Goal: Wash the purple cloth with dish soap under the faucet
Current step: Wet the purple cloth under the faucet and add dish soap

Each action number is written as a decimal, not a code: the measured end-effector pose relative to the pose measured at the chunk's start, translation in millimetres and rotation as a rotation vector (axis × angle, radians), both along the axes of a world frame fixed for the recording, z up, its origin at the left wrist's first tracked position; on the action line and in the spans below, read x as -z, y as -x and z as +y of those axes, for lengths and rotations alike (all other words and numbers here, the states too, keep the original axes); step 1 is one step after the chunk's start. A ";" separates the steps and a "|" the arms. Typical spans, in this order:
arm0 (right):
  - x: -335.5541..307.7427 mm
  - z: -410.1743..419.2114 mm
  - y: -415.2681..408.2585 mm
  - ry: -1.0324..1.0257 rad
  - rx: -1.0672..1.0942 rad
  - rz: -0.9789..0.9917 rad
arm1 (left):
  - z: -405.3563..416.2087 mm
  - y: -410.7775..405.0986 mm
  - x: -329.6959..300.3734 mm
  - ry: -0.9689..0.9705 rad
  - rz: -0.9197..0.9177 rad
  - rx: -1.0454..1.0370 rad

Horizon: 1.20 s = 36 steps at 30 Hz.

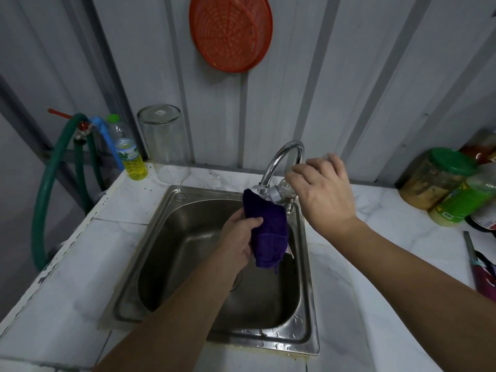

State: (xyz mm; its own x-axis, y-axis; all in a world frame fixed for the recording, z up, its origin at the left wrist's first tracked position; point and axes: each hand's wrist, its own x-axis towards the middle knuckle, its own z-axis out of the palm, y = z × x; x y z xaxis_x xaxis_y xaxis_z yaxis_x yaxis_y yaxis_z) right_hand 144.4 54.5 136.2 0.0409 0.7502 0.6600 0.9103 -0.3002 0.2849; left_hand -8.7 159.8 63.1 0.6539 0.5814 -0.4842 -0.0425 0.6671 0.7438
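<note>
— Where are the hands?
— The left hand (pixel 239 238) grips the purple cloth (pixel 268 230) over the sink (pixel 171 253), near its back right corner. The right hand (pixel 323 187) holds a clear bottle (pixel 283 189) tipped cap-down toward the cloth, beside the faucet (pixel 279 162).
— How does the cloth hang?
— Long axis roughly vertical, bunched, top just under the spout.
— Surroundings?
— White marble-look counter (pixel 80 253), grey panelled wall (pixel 349 76).

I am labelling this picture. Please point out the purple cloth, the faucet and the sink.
purple cloth (pixel 271 229): head view, middle of the fabric.
faucet (pixel 279 154): head view, curved spout.
sink (pixel 177 208): head view, left rim.
</note>
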 end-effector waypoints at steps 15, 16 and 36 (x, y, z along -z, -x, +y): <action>105.5 -88.8 1.3 -0.276 0.403 1.154 | 5.3 1.1 9.1 -0.012 0.010 0.020; 112.2 -96.7 2.4 -0.287 0.437 1.182 | 5.1 1.2 9.2 -0.012 0.012 0.018; 146.0 -128.8 15.8 -0.243 0.525 1.356 | -6.7 -1.2 3.8 0.013 -0.009 0.021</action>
State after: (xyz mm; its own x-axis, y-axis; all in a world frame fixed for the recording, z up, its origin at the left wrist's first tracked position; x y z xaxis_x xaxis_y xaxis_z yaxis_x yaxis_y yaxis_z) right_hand 128.6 -74.2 -9.8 0.9427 0.3335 0.0004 0.2082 -0.5876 -0.7819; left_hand -7.6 153.1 59.3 0.6699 0.5615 -0.4858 -0.0352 0.6776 0.7346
